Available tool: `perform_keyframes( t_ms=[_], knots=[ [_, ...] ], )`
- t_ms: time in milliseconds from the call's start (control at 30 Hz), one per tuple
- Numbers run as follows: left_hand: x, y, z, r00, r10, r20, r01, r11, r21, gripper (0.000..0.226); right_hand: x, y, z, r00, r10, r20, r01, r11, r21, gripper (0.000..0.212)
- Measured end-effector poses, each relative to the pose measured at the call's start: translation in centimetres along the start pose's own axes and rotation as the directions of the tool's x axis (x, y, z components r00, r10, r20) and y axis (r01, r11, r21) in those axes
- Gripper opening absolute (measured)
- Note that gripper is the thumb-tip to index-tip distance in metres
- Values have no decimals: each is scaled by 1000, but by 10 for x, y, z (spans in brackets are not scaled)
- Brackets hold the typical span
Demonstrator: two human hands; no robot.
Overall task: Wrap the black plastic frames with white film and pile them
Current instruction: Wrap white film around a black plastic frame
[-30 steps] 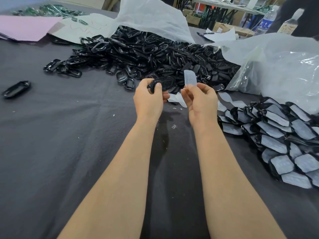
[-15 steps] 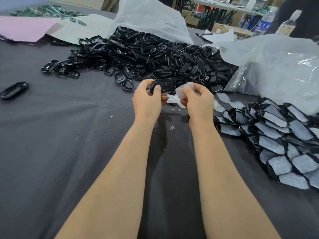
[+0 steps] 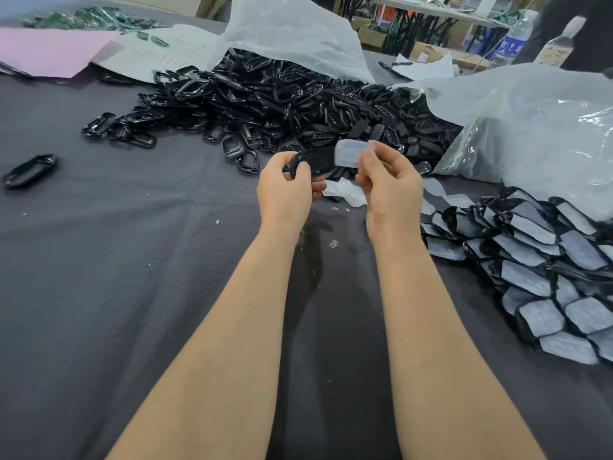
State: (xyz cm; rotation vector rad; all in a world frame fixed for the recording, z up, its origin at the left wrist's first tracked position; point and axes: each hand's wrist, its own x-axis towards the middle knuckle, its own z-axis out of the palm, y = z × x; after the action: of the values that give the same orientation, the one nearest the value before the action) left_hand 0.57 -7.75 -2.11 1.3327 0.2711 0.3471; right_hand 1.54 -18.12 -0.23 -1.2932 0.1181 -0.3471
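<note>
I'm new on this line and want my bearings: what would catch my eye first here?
A big heap of bare black frames spills from a white bag at the far middle of the table. Before it, the left hand grips one frame and the right hand pinches white film at its end. Wrapped frames pile up at the right.

Film: we see the white film piece [image 3: 348, 155], upright and apart a second ago, now against the black frame [image 3: 313, 161].
Right hand [image 3: 391, 190]: ours has closed in leftward.
</note>
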Motion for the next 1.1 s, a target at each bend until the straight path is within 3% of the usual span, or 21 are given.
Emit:
perform_keyframes(
  t_ms=[133, 233, 433, 700, 867, 1100],
  knots=[
    [-1, 1, 0, 999, 7, 44, -7, 1000, 1, 14, -4, 3, 4, 995, -44, 95, 57, 988, -140, 18],
    [-3, 2, 0, 995, 25, 96, -25, 1000, -2, 17, -4, 5, 4, 993, -81, 90, 101, 965, -242, 20],
    [-6, 6, 3, 975, 0, 221, 11, 999, -49, 29, -4, 6, 3, 996, -87, 21, 89, 987, -136, 19],
    [-9, 11, 6, 968, -23, 251, 52, 992, -111, 30, -2, 9, 5, 988, -151, -23, 146, 977, -156, 20],
    [-12, 9, 5, 968, 44, 246, -28, 997, -69, 13, -3, 10, 5, 995, -95, -42, 91, 991, -95, 24],
    [-10, 7, 2, 972, 67, 227, -66, 998, -14, 19, 0, 9, 7, 995, 89, 52, -88, 996, -18, 11]
  ],
)
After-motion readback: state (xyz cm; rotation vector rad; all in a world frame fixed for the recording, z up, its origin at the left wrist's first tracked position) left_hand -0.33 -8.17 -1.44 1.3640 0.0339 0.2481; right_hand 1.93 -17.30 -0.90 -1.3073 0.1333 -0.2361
